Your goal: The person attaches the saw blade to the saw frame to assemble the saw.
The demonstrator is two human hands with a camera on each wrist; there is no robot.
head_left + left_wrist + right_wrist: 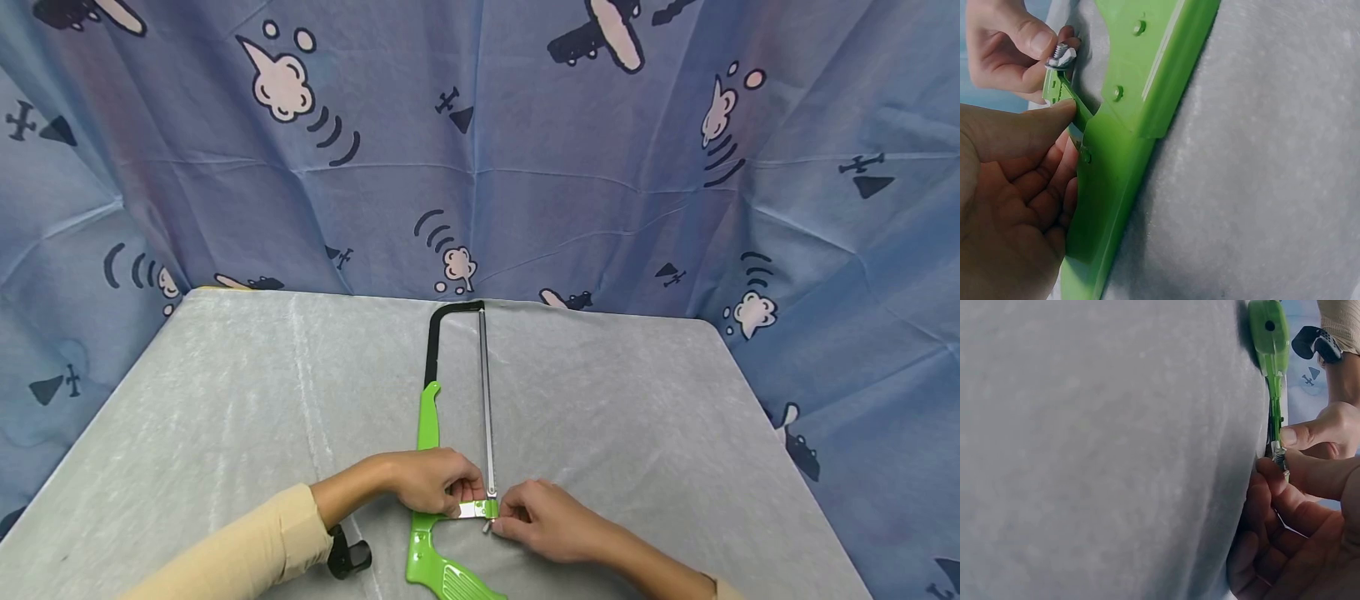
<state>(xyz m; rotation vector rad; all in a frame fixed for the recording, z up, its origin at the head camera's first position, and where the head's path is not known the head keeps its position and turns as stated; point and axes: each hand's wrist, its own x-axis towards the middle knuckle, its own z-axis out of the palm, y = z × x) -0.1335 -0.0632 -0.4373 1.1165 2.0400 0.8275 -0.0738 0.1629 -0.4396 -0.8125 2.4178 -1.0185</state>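
A hacksaw (428, 425) lies on the grey cloth, its black front bow pointing away and its green handle (442, 571) toward me. The silver blade (486, 400) runs along its right side. My left hand (438, 482) pinches the green cross arm near the blade's close end, thumb on top in the left wrist view. At that arm's outer end sits a threaded screw with a metal wing nut (1062, 58). My right hand (551, 525) holds this wing nut between thumb and fingers; in the right wrist view, the fingertips partly hide the screw (1280, 457).
The grey cloth (637, 417) covers the table on both sides of the saw. Behind and beside it hangs a blue patterned curtain (405, 108). A black wrist device (348, 557) sits by the left sleeve (247, 542).
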